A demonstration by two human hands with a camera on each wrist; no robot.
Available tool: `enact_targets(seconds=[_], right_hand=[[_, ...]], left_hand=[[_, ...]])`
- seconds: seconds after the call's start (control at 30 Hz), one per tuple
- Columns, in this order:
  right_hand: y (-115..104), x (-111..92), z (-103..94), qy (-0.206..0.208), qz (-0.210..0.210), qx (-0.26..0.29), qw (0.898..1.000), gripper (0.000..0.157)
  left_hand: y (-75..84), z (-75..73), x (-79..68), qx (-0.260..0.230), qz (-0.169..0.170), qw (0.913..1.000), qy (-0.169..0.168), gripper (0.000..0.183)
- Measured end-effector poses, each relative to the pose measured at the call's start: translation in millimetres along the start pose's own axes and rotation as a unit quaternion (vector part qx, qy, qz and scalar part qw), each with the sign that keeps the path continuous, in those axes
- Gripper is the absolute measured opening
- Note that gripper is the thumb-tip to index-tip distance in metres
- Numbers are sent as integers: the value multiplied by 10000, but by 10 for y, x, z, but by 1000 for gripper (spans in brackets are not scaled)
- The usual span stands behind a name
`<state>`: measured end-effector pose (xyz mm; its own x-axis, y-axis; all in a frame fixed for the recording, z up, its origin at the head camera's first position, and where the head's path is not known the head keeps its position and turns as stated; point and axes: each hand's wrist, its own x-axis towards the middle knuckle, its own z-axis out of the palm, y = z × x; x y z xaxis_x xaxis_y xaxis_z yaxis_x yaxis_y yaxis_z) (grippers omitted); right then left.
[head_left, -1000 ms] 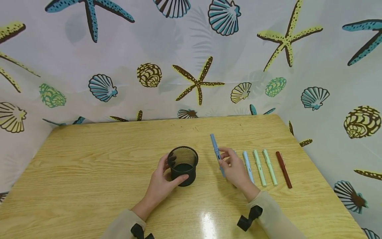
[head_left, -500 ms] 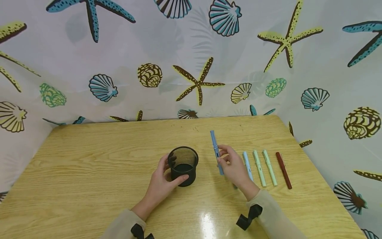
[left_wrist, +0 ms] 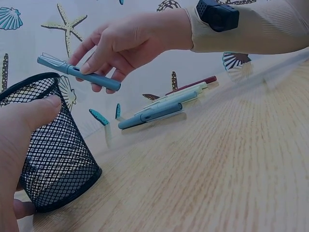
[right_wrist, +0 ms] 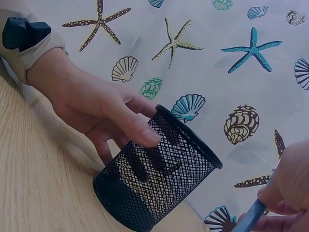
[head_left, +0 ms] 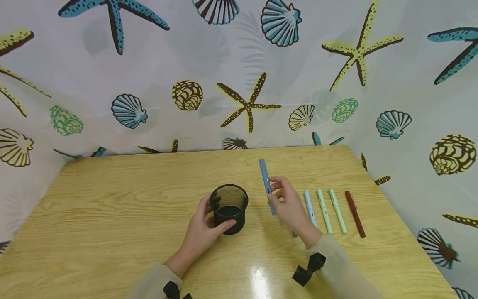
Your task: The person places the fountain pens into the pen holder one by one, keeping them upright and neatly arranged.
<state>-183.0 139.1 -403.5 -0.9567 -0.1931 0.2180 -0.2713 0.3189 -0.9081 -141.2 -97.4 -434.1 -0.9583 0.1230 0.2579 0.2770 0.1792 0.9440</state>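
My left hand (head_left: 199,234) holds a black mesh pen cup (head_left: 240,220) upright on the table, thumb on the near side and fingers round the left and back. Nothing shows inside the cup in the head view. A capped blue fountain pen (head_left: 263,171) is pinched between the thumb and fingers of my right hand (head_left: 290,209), to the right of the cup and apart from it. In the left wrist view that pen (left_wrist: 99,80) is in the air, above the table and just beyond the rim. Only part of it shows in the right wrist view.
On the wooden table (head_left: 123,216), to the right, lie a light blue pen (head_left: 309,206), two pale green pens (head_left: 324,210) and a dark red pen (head_left: 355,214). Another blue pen (left_wrist: 150,115) is mostly hidden under my right hand in the head view. Shell-patterned cloth backs the table.
My right hand has moved slightly left and away from me with the blue pen, lifting off the row. The left hand and the cup have stayed in place.
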Motion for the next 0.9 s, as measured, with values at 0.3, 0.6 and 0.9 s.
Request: enact_targets(seconds=[0.3,0.6,0.9], right_hand=[[-95,50,36,108,-315,201,9992,38],[-246,108,89,439,-698,368,9959,38],[-542,73,156,446,-688,820,9933,38]], left_hand=[[-7,15,-4,-18,-37,10000,19,78],[1,8,-7,72,-40,9999,63,77],[-49,11,-5,155,41,9998,79,77]])
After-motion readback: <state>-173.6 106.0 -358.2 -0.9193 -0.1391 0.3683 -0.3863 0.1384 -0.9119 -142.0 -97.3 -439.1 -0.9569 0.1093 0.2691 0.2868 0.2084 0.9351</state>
